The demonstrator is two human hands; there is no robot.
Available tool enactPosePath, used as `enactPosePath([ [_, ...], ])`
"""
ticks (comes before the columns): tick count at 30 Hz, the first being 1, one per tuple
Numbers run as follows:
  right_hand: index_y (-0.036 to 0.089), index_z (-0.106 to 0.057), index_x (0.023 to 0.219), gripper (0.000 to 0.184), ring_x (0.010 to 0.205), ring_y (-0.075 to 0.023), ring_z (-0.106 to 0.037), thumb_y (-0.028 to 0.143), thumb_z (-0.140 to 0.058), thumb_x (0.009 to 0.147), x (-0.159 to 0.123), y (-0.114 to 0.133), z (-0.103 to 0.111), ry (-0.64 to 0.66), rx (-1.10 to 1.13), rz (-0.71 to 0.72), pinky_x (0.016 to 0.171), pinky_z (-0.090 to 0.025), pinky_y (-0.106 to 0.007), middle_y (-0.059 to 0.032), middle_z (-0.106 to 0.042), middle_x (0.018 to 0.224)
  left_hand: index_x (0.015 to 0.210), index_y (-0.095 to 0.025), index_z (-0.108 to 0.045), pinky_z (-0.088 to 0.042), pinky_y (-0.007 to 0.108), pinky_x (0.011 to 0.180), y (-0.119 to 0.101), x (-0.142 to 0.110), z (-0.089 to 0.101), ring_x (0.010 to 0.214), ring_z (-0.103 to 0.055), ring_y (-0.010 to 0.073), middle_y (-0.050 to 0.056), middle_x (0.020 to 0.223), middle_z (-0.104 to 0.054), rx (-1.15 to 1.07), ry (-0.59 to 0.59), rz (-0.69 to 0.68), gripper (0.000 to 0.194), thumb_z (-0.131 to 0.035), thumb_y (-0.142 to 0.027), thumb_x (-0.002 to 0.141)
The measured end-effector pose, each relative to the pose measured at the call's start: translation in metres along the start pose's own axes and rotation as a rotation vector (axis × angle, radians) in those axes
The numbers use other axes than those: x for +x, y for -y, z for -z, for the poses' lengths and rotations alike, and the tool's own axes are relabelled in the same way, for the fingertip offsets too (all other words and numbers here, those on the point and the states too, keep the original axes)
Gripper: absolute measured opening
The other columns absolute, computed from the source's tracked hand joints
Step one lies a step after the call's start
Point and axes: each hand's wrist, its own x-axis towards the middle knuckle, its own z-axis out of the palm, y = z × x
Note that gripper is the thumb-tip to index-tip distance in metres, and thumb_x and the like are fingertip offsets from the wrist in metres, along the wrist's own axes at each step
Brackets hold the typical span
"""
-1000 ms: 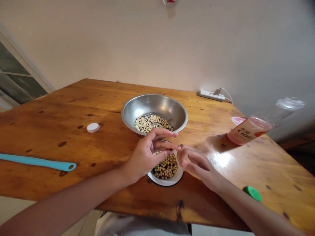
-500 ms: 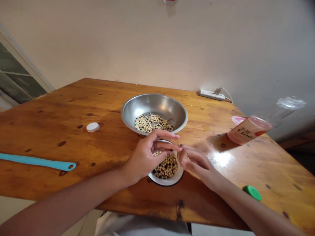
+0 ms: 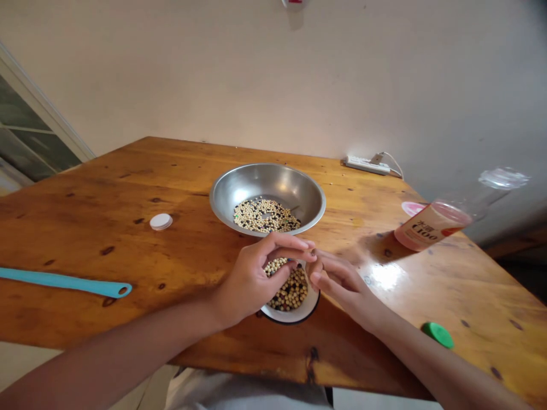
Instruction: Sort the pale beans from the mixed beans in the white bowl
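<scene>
A small white bowl (image 3: 307, 308) of mixed yellow and dark beans sits near the table's front edge. My left hand (image 3: 252, 273) is cupped over its left side with pale beans (image 3: 277, 265) lying in the palm. My right hand (image 3: 337, 279) hovers at the bowl's right rim, fingers curled together, its fingertips touching those of the left hand. Whether it pinches a bean is too small to see. Just behind stands a steel bowl (image 3: 299, 191) with pale beans spread over its bottom.
A wooden table (image 3: 106, 182) carries a white cap (image 3: 161, 221) and a blue spatula handle (image 3: 64, 281) on the left. On the right are a tilted pink bottle (image 3: 431, 225), a pink lid (image 3: 412, 208), a green cap (image 3: 437, 335) and a power strip (image 3: 367, 165).
My left hand has lowered and curled closer over the small bowl. The right fingertips have come up to meet it.
</scene>
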Motion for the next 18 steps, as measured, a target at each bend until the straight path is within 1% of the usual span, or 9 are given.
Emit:
enactPosePath([
  [3,0.02,-0.051,0.067,0.039,0.073,-0.0161,-0.053,0.045,-0.047,0.097,0.0,-0.0008,0.0,-0.012,-0.004,0.021,0.069,-0.043,-0.028,-0.0012,-0.054,0.073,0.109,-0.022,-0.058,-0.045,0.029,0.105,-0.0009,0.0005,0.0026,0.117,-0.06,0.0151,0.004,0.122,-0.064,0.011,-0.017,-0.025,0.032,-0.052,-0.001,0.086],
  [5,0.02,-0.053,0.069,0.036,0.075,-0.0165,-0.053,0.042,-0.048,0.097,0.0,-0.0014,0.0,-0.019,-0.003,0.029,0.071,-0.043,-0.028,-0.0018,-0.054,0.075,0.11,-0.023,-0.06,-0.043,0.028,0.105,-0.0034,0.0017,0.0047,0.119,-0.058,0.0145,0.003,0.12,-0.064,-0.001,-0.02,0.003,0.032,-0.051,-0.004,0.087],
  [7,0.02,-0.053,0.07,0.034,0.075,-0.0163,-0.053,0.041,-0.049,0.097,0.0002,-0.0017,0.0,-0.027,-0.005,0.042,0.071,-0.043,-0.028,-0.0018,-0.054,0.076,0.106,-0.021,-0.063,-0.047,0.026,0.097,-0.0065,0.0034,0.0062,0.108,-0.062,0.0144,0.003,0.11,-0.067,0.028,-0.005,0.07,0.022,-0.052,-0.011,0.09],
  [9,0.02,-0.054,0.072,0.033,0.074,-0.0158,-0.053,0.04,-0.049,0.097,0.0006,-0.0016,0.0,-0.029,-0.015,0.053,0.07,-0.044,-0.028,-0.0016,-0.054,0.076,0.096,-0.018,-0.066,-0.05,0.026,0.086,-0.0087,0.005,0.0063,0.092,-0.065,0.0142,0.003,0.095,-0.07,0.096,-0.001,0.131,0.011,-0.057,-0.02,0.09],
  [11,0.02,-0.055,0.072,0.032,0.072,-0.0153,-0.053,0.039,-0.049,0.097,0.001,-0.0015,-0.0002,-0.028,-0.031,0.066,0.069,-0.044,-0.027,-0.0014,-0.055,0.075,0.087,-0.017,-0.067,-0.05,0.025,0.079,-0.0089,0.0059,0.0054,0.082,-0.065,0.0138,0.002,0.085,-0.07,0.139,-0.015,0.151,0.009,-0.063,-0.025,0.087],
  [15,0.02,-0.057,0.075,0.029,0.074,-0.0147,-0.055,0.037,-0.049,0.097,0.001,-0.0031,-0.0007,-0.022,-0.05,0.089,0.069,-0.044,-0.025,-0.0013,-0.057,0.077,0.086,-0.018,-0.069,-0.05,0.024,0.077,-0.0057,0.0049,0.0033,0.08,-0.065,0.0133,0.001,0.083,-0.071,0.127,-0.035,0.123,0.009,-0.067,-0.026,0.085],
  [18,0.022,-0.059,0.088,0.021,0.076,-0.0149,-0.056,0.039,-0.05,0.097,-0.0001,-0.0054,-0.001,-0.029,-0.04,0.054,0.07,-0.045,-0.025,-0.0012,-0.059,0.081,0.089,-0.018,-0.069,-0.05,0.024,0.078,-0.0044,0.003,0.0025,0.082,-0.066,0.0133,0.002,0.085,-0.072,0.114,-0.047,0.119,0.01,-0.068,-0.027,0.085],
])
